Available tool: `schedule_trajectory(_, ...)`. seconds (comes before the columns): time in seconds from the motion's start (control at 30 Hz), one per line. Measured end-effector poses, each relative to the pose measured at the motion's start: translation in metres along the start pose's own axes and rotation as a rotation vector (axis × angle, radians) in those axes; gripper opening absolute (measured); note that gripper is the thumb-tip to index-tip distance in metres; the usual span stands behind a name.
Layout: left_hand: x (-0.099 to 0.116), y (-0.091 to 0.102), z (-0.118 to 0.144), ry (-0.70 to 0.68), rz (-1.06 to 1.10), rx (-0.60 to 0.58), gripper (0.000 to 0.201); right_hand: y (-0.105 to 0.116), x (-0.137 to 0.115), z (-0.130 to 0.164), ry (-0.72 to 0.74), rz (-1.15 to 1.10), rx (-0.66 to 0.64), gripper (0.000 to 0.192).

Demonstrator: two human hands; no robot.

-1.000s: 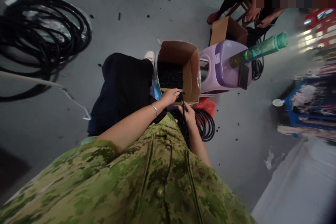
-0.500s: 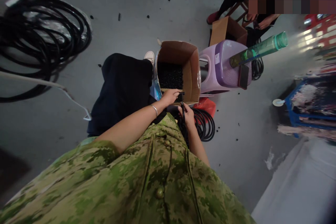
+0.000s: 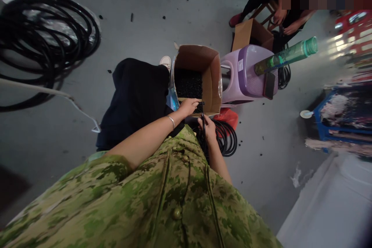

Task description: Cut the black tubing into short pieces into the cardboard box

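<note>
On grey floor [image 3: 162, 11], cardboard box [image 3: 213, 81] of black pieces [image 3: 189, 83].

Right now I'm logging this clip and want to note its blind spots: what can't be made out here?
- Left hand: the head view shows a small dark item at its fingertips, too small to identify.
- Right hand: closed on a thin black hose; where it ends is hidden by the camouflage shirt.
- Cardboard box: black contents too small and dark to name.
- Co-worker's hands: upper body blurred out.
</note>
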State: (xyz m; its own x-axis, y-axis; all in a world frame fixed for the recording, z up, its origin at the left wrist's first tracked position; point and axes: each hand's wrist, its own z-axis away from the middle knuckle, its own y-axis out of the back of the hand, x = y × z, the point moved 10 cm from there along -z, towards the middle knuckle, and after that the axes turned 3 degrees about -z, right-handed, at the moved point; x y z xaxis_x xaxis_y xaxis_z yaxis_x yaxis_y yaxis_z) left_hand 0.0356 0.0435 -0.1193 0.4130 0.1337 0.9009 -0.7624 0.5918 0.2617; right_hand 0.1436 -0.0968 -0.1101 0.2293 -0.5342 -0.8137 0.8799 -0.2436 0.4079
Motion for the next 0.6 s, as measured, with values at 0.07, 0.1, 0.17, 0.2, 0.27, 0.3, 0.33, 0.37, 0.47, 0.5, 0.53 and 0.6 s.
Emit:
schedule_trajectory(0.07, 0.0, -0.0001, 0.0002, 0.009, 0.003, -0.006, 0.033, -0.0008, -0.0022, 0.0001, -0.003, -0.002, -0.009, 0.06)
schedule_trajectory(0.1, 0.0001, -0.0002, 0.0004, 0.014, 0.004, -0.009, 0.033, -0.0009, -0.0034, 0.0001, -0.002, -0.004, -0.011, 0.061)
schedule_trajectory(0.17, 0.0007, -0.0003, 0.0009, 0.017, 0.01, -0.011, 0.032, -0.0007, -0.0057, 0.0004, 0.0, -0.006, -0.016, 0.062)
schedule_trajectory(0.2, 0.001, -0.0004, 0.0011, 0.017, 0.013, -0.009, 0.033, -0.0006, -0.0068, 0.0006, 0.001, -0.006, -0.019, 0.062)
schedule_trajectory(0.27, 0.001, -0.0005, 0.0015, 0.018, 0.012, -0.005, 0.034, -0.0001, -0.0089, 0.0012, 0.003, -0.007, -0.021, 0.062)
schedule_trajectory(0.3, 0.0006, -0.0006, 0.0015, 0.019, 0.007, -0.002, 0.034, 0.0001, -0.0098, 0.0014, 0.003, -0.009, -0.022, 0.062)
schedule_trajectory(0.33, 0.0, -0.0008, 0.0015, 0.02, 0.002, -0.001, 0.034, 0.0003, -0.0104, 0.0015, 0.003, -0.013, -0.022, 0.062)
schedule_trajectory(0.37, -0.0004, -0.0012, 0.0013, 0.019, -0.002, 0.0, 0.034, 0.0006, -0.0105, 0.0014, 0.001, -0.016, -0.021, 0.062)
schedule_trajectory(0.47, -0.0007, -0.0022, 0.0006, 0.005, -0.005, -0.004, 0.033, 0.001, -0.0098, 0.0, -0.003, -0.005, -0.017, 0.061)
schedule_trajectory(0.5, -0.0008, -0.0024, 0.0003, 0.004, -0.008, -0.006, 0.032, 0.0013, -0.0098, -0.0005, 0.001, 0.0, -0.015, 0.061)
schedule_trajectory(0.53, -0.0008, -0.0024, 0.0001, 0.003, -0.012, -0.008, 0.032, 0.0015, -0.0099, -0.001, 0.006, 0.004, -0.013, 0.061)
schedule_trajectory(0.6, -0.0004, -0.002, -0.0001, 0.002, -0.02, -0.008, 0.031, 0.0016, -0.0103, -0.0017, 0.013, 0.004, -0.011, 0.06)
